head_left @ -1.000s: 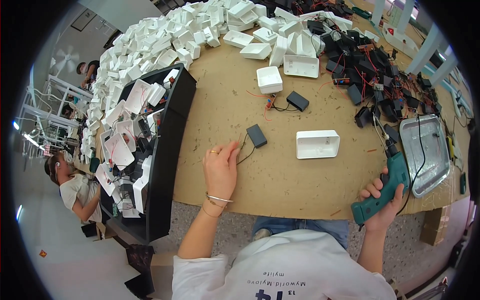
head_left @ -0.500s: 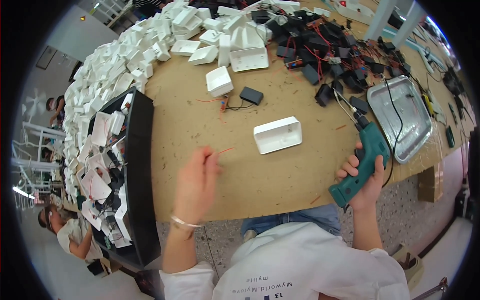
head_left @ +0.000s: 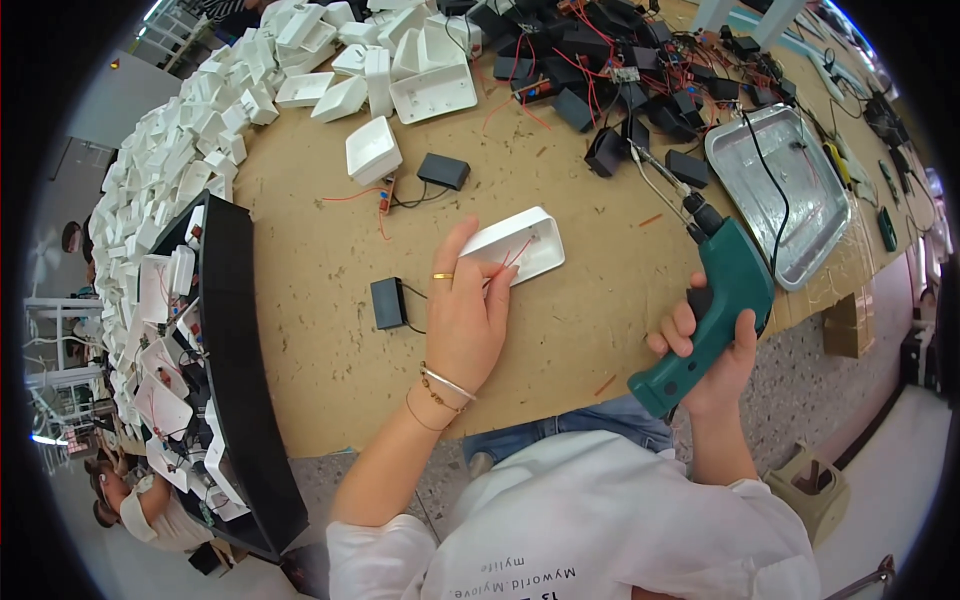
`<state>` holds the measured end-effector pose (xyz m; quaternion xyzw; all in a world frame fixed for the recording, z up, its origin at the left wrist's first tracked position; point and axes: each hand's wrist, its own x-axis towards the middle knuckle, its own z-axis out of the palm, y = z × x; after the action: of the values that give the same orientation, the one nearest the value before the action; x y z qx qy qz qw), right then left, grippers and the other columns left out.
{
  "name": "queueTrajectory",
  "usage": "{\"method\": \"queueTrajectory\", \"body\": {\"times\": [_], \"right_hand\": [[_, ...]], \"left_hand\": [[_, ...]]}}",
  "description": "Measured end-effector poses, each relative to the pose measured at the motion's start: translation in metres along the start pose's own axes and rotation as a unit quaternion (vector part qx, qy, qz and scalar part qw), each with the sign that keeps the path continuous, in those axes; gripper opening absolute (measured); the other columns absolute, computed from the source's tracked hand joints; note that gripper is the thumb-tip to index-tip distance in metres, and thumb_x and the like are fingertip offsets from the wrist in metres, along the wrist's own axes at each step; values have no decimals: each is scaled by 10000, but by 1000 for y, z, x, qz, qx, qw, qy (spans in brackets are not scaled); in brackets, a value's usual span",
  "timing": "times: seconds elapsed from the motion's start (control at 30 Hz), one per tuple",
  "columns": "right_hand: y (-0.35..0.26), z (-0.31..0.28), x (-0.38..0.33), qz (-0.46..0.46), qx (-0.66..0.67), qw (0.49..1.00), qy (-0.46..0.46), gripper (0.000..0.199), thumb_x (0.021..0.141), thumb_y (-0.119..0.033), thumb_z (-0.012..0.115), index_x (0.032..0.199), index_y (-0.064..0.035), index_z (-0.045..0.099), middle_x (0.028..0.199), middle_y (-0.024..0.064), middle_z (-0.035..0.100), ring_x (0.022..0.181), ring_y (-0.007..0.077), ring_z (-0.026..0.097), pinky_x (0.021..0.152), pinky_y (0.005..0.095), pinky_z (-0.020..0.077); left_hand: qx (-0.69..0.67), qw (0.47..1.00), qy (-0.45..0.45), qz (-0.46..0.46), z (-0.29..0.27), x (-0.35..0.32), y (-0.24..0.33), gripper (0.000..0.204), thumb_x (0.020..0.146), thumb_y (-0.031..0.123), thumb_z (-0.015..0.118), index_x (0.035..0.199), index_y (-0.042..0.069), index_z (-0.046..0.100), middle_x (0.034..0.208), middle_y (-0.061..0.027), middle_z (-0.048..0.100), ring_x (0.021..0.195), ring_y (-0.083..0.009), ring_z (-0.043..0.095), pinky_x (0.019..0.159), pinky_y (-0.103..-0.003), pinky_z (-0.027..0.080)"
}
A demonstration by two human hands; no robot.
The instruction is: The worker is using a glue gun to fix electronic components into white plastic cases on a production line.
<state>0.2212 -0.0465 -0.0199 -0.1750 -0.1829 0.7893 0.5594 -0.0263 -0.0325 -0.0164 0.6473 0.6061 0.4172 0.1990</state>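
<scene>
In front of me lies an oblong white plastic box (head_left: 545, 258), its open side up. My left hand (head_left: 465, 315) rests at its left end, with fingers closed round a part whose thin red wires (head_left: 519, 250) poke into the box. The part itself is mostly hidden by the fingers. A black cord runs from beneath this hand to a small black box (head_left: 388, 303) on its left. My right hand (head_left: 715, 370) grips a green soldering gun (head_left: 738, 285) by its handle, the metal tip pointing away toward the far side.
Another white box (head_left: 373, 150), a black box (head_left: 443, 171) and a small red-wired board (head_left: 384, 200) lie farther off. White boxes (head_left: 215, 120) heap at far left, black wired parts (head_left: 620, 75) at far right. A black bin (head_left: 235, 330) stands left, a metal tray (head_left: 725, 150) right.
My left hand has moved right to the white box with the red-wired part, and the corded black box now shows beside it. The soldering gun stays in my right hand. The whole view has shifted slightly.
</scene>
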Motion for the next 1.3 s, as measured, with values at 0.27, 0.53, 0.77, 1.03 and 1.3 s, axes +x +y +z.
{"method": "queueTrajectory", "body": {"times": [0.27, 0.53, 0.77, 1.03, 1.3], "right_hand": [[7, -4, -28, -56, -220, 973, -37, 619, 800, -485, 561, 1186, -14, 451, 876, 104, 560, 695, 168, 519, 802, 380, 372], [14, 12, -40, -7, -341, 940, 36, 646, 745, -488, 630, 1103, 37, 514, 932, 150, 560, 681, 153, 528, 772, 335, 403], [15, 18, -37, 18, -409, 911, 55, 623, 726, -462, 669, 1069, 44, 550, 978, 124, 564, 710, 146, 542, 675, 288, 441], [14, 25, -33, 50, -454, 886, 79, 663, 728, -432, 676, 1152, 48, 501, 1054, 132, 574, 716, 140, 537, 649, 269, 437], [16, 25, -35, 59, -457, 882, 100, 668, 741, -407, 670, 1201, 32, 466, 1074, 132, 575, 718, 139, 530, 639, 265, 434]], "left_hand": [[189, 967, 51, 163, 5, 8, -4, 134, 767, 52, 641, 788, 20, 513, 1235, -137, 465, 1075, -323, 477, 868, -408, 399], [168, 973, 35, 157, 8, 8, -8, 146, 743, 27, 644, 778, 24, 503, 1191, -104, 479, 1083, -319, 455, 889, -412, 375], [148, 978, 29, 146, 8, 8, -10, 150, 740, 24, 646, 787, 27, 503, 1197, -108, 474, 1088, -320, 448, 897, -408, 365], [140, 978, 30, 153, 8, 9, -12, 161, 730, 26, 650, 786, 36, 500, 1195, -100, 476, 1093, -317, 447, 891, -412, 357], [141, 979, 30, 147, 8, 8, -12, 166, 727, 30, 651, 794, 46, 501, 1204, -89, 471, 1098, -312, 446, 895, -411, 351]]}}
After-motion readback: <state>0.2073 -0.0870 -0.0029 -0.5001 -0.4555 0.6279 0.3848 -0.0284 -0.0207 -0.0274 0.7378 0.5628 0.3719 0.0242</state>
